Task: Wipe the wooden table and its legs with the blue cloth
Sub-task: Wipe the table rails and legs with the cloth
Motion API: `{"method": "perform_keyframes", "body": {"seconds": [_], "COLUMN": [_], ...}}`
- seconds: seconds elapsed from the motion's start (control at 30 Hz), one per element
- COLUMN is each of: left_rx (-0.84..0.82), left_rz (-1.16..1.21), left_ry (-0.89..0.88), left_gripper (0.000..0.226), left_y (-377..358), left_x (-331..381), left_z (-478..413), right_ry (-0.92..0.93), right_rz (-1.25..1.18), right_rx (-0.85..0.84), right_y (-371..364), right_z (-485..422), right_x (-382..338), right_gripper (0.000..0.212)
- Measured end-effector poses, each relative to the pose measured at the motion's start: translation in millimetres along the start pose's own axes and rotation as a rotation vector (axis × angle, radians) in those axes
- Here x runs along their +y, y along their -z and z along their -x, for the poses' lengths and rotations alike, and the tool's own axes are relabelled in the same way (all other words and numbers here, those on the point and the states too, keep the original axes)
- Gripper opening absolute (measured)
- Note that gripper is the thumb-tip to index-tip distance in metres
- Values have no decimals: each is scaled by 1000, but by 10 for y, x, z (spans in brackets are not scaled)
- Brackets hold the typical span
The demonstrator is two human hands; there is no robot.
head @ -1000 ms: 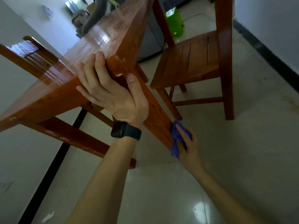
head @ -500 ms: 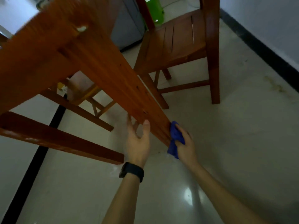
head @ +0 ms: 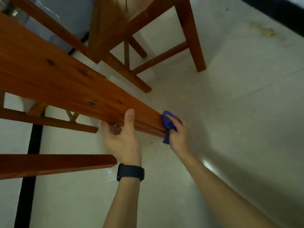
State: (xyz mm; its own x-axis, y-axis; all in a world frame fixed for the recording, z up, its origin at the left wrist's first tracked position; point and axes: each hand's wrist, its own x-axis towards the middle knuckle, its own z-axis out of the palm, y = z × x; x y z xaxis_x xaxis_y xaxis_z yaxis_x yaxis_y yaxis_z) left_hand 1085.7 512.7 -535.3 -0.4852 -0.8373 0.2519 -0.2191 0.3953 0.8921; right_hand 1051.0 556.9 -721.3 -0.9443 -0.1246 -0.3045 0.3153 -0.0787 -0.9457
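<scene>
A reddish wooden table leg [head: 69, 83] runs from the upper left down to the floor at the centre. My right hand [head: 178, 135] grips the blue cloth [head: 168, 124] and presses it against the leg's lower end. My left hand [head: 122, 139], with a black watch on the wrist, holds the leg just above: its thumb lies over the front face and its fingers curl behind. The tabletop is out of view.
A wooden chair [head: 131, 30] stands close behind the leg. Two more table legs [head: 54, 163] reach in from the left. The floor is pale tile [head: 230, 112] with a black stripe [head: 28, 178] at left and a dark skirting at top right.
The view has dropped lower and closer to the floor. My left hand left the table's corner, came down and took hold of the leg near its foot. My right hand stays at the leg's bottom with the cloth.
</scene>
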Motion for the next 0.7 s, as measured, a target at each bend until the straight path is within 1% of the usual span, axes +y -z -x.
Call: {"method": "perform_keyframes", "body": {"seconds": [0.03,0.07,0.1,0.17,0.2,0.23,0.3,0.33,0.37,0.43,0.47,0.5,0.53,0.6,0.67,0.7], "left_rx": [3,7,10,12,10,5,0,-2,-5,-10,-11,-8,-3,-11,-31,-38], "left_rz": [-7,-13,-16,-24,-28,-27,-16,-12,-6,25,40,48,49,34,9,4], "left_ry": [-3,-11,-17,-18,-25,-31,-33,-32,-26,-5,1,3,1,-4,-4,1], "left_gripper": [71,70,68,64,63,63,65,66,68,71,72,73,73,72,66,63], "left_y": [-1,-1,0,9,19,31,41,45,42,24,15,8,1,6,34,43], "left_x": [-10,-9,-10,-20,-25,-29,-51,-75,-94,-129,-140,-140,-132,-119,-109,-101], "left_z": [2,3,-2,-12,-14,-16,-35,-41,-39,-26,-19,-13,-8,-2,1,-6], "right_ry": [26,-5,-85,-291,-372,-431,-404,-349,-284,-138,-129,-149,-199,-306,-377,-376], "right_rz": [6,12,-3,37,98,117,-13,-104,-180,-164,-162,-145,-163,-54,155,184], "right_rx": [12,50,81,92,60,33,39,8,-58,-97,-84,-59,-26,50,-1,15], "right_y": [-56,-69,-42,106,203,281,308,248,157,-41,-108,-107,-72,95,284,339], "right_z": [68,104,103,-2,-71,-152,-290,-333,-374,-405,-400,-365,-327,-246,-145,-116], "right_x": [34,123,220,425,482,511,329,166,29,-169,-106,-1,131,477,751,770], "right_gripper": [52,47,43,43,40,33,28,26,22,16,15,14,19,30,33,31]}}
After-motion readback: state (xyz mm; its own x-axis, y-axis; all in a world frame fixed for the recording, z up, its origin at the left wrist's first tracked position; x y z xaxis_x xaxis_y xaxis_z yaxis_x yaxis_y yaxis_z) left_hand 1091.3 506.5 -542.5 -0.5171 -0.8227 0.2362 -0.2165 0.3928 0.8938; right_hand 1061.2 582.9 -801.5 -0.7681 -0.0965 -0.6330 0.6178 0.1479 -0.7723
